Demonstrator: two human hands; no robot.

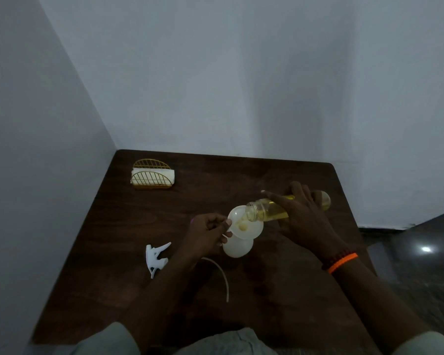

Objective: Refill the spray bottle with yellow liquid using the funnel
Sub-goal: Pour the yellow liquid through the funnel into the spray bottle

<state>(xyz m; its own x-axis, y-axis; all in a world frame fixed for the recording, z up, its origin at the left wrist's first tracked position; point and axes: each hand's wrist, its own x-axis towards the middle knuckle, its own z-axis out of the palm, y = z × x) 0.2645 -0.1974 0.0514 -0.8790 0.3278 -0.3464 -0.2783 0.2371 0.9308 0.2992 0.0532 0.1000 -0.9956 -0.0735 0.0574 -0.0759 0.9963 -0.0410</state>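
Dark wood table (pixel 139 252): funnel (pixel 244 222) rim is pinched by left hand (pixel 205 235) over spray bottle (pixel 237 248), tilted yellow-liquid bottle (pixel 269 207) is gripped by right hand (pixel 305 213).

Both forearms are bare from wrist to near the elbow. The right wrist wears two bands side by side: a bright orange corded bracelet (pixel 342 263) and, just above it toward the right hand (pixel 308 218), a dark beaded bracelet (pixel 335 258). The left hand (pixel 205 236) and its wrist carry nothing. Pale grey-green fabric clothing (pixel 223 342), loosely creased, covers the body along the bottom edge.
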